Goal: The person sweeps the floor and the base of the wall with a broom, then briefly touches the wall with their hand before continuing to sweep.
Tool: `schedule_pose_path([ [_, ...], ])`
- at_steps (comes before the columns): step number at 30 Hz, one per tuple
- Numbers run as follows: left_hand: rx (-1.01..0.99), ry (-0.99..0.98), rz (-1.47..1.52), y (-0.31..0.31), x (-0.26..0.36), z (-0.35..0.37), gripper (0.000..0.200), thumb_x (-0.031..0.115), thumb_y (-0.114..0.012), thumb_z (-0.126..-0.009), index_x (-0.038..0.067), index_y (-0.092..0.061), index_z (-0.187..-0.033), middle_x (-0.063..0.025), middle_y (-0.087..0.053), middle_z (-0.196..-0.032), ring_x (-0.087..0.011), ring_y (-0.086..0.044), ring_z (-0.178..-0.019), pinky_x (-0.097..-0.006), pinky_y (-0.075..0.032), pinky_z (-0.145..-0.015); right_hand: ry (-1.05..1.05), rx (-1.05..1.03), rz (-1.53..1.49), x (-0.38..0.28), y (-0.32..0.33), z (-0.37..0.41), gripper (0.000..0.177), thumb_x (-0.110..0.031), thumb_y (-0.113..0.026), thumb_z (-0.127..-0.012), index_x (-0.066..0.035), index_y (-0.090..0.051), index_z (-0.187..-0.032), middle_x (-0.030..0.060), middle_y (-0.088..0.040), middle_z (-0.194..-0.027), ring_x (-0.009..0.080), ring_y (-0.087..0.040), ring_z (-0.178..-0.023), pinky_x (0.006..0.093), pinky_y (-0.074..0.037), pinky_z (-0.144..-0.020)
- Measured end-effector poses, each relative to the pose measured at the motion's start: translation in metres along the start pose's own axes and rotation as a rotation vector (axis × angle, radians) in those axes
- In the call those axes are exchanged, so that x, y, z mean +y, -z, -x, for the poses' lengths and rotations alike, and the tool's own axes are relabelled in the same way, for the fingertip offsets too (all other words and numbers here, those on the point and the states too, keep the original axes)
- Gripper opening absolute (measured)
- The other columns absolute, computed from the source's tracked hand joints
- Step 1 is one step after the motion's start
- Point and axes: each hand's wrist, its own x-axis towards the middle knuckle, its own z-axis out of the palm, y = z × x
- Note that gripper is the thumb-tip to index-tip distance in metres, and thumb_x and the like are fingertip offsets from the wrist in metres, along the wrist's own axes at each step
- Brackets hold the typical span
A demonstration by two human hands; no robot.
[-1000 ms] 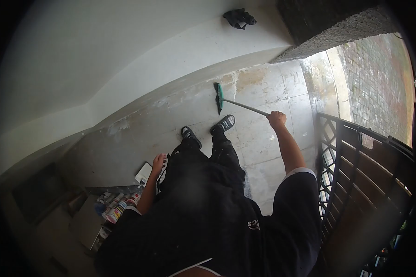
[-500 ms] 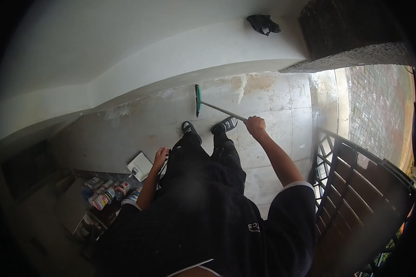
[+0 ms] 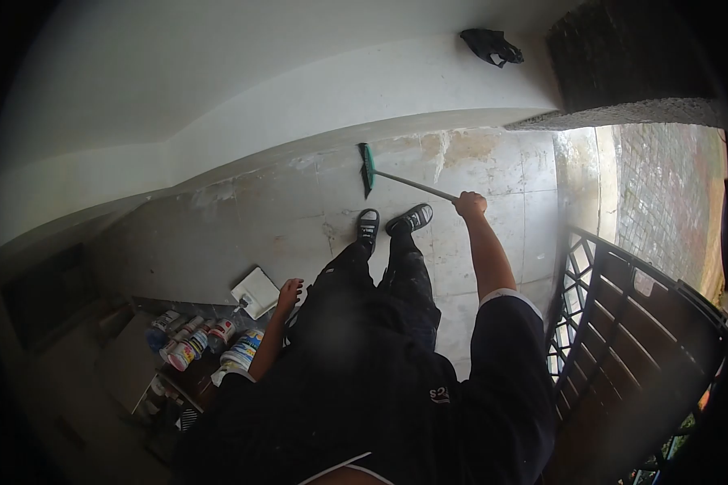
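- Right hand (image 3: 469, 204), centre right of frame: closed in a full fist around the top end of the broom handle (image 3: 416, 187). The arm is stretched well forward. An end grip of this kind probably serves reach, so the head can be worked far from the body with one hand.
- Broom head (image 3: 367, 169), green, upper centre: set down on the tiled floor (image 3: 493, 162) just beside the foot of the white wall (image 3: 299, 105), its bristle edge running roughly along the wall line. The handle slants back from it to the fist. Grime and pale staining are seen on the tiles along that wall, which likely explains the placement.
- Left hand (image 3: 289, 293), lower centre left: hung at the hip, fingers loosely apart, nothing held. It appears unused, left free for balance.
- White box (image 3: 256, 293): just beside the left hand but apart from it, lying on the floor.
- Cans and bottles (image 3: 194, 343), lower left: crowded together against the wall side, seemingly kept off the open tiles.
- Shoes (image 3: 368, 227): planted close behind the broom head, toes toward the wall.
- Metal gate (image 3: 623, 307): at the right edge, well apart from the broom.
- Dark cloth (image 3: 492, 44): bunched on the ledge at upper right.
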Motion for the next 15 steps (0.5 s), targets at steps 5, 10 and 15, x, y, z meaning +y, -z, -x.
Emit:
schedule_pose_path([
  [5,-0.083,-0.275,-0.143,0.033,-0.002,-0.035,0.035,0.039,-0.037,-0.079,0.010,-0.049,-0.094,-0.0057,-0.050,-0.091,-0.0150,-0.047,-0.079,-0.0304,-0.038,-0.065,-0.173,0.071,0.040,0.055,0.026,0.051,0.041,-0.043,-0.042,-0.076,-0.009,-0.055,-0.092,0.0089,-0.055,-0.095,0.0221,-0.052,-0.089,0.0320,-0.042,-0.073],
  [10,-0.135,-0.148,0.105,0.047,0.010,-0.052,0.035,0.039,-0.038,-0.079,0.010,-0.048,-0.094,-0.0055,-0.051,-0.091,-0.0155,-0.046,-0.080,-0.0317,-0.038,-0.067,-0.078,0.219,0.056,0.013,0.022,0.086,0.035,-0.034,-0.040,-0.076,-0.005,-0.059,-0.080,0.0128,-0.058,-0.083,0.0240,-0.056,-0.079,0.0333,-0.045,-0.066],
  [15,-0.138,-0.266,-0.116,0.049,-0.034,-0.109,0.038,0.041,-0.038,-0.078,0.010,-0.047,-0.098,-0.0072,-0.050,-0.093,-0.0174,-0.046,-0.083,-0.0345,-0.037,-0.070,-0.009,0.209,0.005,-0.026,0.037,0.121,0.029,-0.028,-0.043,-0.073,-0.005,-0.059,-0.078,0.0138,-0.058,-0.081,0.0247,-0.057,-0.077,0.0336,-0.045,-0.066],
])
